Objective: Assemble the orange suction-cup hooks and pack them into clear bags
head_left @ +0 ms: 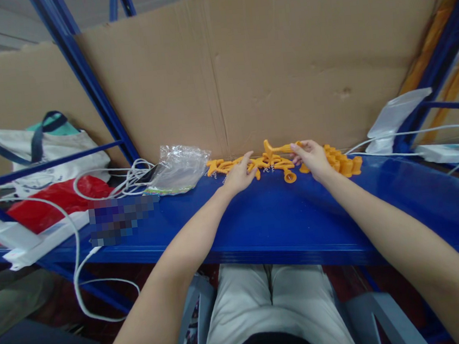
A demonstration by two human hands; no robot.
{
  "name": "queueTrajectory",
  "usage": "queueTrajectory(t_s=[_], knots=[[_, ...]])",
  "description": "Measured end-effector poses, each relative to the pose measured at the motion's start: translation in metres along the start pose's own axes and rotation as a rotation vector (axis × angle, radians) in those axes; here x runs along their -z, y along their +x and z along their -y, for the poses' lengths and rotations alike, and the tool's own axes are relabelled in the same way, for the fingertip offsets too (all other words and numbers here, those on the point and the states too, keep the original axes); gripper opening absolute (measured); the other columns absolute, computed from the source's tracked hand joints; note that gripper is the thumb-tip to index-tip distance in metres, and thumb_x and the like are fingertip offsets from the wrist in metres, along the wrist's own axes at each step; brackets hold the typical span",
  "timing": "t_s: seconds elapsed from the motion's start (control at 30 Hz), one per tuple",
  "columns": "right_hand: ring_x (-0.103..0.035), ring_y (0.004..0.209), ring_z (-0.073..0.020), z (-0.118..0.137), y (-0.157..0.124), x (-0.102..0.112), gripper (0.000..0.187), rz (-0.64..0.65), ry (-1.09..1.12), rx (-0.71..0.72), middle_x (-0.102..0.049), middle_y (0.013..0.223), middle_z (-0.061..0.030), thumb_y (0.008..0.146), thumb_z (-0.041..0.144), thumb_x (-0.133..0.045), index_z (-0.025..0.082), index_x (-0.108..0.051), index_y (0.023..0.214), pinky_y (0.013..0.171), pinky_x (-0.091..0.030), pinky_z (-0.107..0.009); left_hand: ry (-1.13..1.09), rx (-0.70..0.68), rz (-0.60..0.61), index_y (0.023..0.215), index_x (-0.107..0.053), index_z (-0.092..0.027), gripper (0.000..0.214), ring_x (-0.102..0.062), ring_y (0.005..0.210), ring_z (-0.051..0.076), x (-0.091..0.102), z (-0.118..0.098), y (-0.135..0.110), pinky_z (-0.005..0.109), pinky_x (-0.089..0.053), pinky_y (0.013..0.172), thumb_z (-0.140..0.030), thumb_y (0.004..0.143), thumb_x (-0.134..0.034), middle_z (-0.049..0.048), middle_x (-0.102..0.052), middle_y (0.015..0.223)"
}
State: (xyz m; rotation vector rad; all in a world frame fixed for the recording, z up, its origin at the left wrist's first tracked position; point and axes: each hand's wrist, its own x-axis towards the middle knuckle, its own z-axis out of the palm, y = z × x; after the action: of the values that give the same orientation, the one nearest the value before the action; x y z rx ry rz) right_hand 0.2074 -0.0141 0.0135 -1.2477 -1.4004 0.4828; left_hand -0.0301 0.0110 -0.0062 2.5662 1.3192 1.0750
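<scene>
My right hand [311, 158] pinches one end of a yellow-orange plastic piece [279, 148] with a long ribbed stem and a curved, hook-like head. The piece is held level above the shelf, its head pointing left. My left hand [239, 176] reaches over a row of yellow curved plastic parts [223, 165] with its fingers apart, and I see nothing held in it. Small shiny metal bits show among these parts. In front of the row lies a part with a round cup-like end [290, 177]. Beside my right hand sits a stack of yellow blocky pieces [344, 162].
On the blue shelf [283, 218], a clear plastic bag [182, 169] lies left of the parts. White cables, a power strip [48, 237] and a pixelated dark item are farther left, near a tote bag [63, 154]. Cardboard [283, 62] stands behind.
</scene>
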Motion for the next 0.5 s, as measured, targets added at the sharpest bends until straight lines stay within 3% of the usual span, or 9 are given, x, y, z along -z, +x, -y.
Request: queueTrajectory(t_s=[0.1,0.2,0.37,0.5], knots=[[-0.067,0.091,-0.0259,-0.003,0.000,0.008,0.037,-0.086,-0.364,0.171,-0.069,0.101,-0.0124,0.087,0.053,-0.060,0.021,-0.052,0.106,0.074,-0.054,-0.035,0.019,-0.007,0.020,0.142,-0.042,-0.015,0.054,-0.069,0.092,0.019,-0.001,0.001,0.000,0.037,-0.053,0.091,-0.021,0.090,-0.057,0.0142,-0.067,0.121],[-0.066,0.101,-0.0316,-0.001,-0.004,0.012,0.034,-0.056,-0.723,0.225,-0.069,0.107,-0.0166,0.089,0.045,-0.058,0.019,-0.055,0.110,0.080,-0.051,-0.039,0.044,-0.025,0.030,0.138,-0.047,-0.016,0.049,-0.069,0.091,0.019,-0.004,0.004,0.001,0.037,-0.054,0.089,-0.020,0.089,-0.056,0.0123,-0.068,0.118],[-0.066,0.101,-0.0320,0.004,-0.007,0.015,0.034,0.115,-0.999,0.150,-0.071,0.109,-0.0165,0.089,0.041,-0.058,0.020,-0.056,0.115,0.081,-0.050,-0.040,0.058,-0.046,0.052,0.133,-0.052,-0.017,0.045,-0.069,0.088,0.020,-0.006,0.007,0.002,0.036,-0.055,0.086,-0.020,0.088,-0.055,0.0106,-0.070,0.113],[-0.066,0.107,-0.0331,0.001,-0.006,0.014,0.038,0.361,-1.074,0.054,-0.070,0.115,-0.0183,0.083,0.029,-0.065,0.017,-0.057,0.118,0.083,-0.050,-0.038,0.059,-0.041,0.076,0.127,-0.056,-0.016,0.040,-0.069,0.090,0.021,-0.005,0.005,0.002,0.036,-0.055,0.086,-0.019,0.088,-0.055,0.0121,-0.070,0.115]])
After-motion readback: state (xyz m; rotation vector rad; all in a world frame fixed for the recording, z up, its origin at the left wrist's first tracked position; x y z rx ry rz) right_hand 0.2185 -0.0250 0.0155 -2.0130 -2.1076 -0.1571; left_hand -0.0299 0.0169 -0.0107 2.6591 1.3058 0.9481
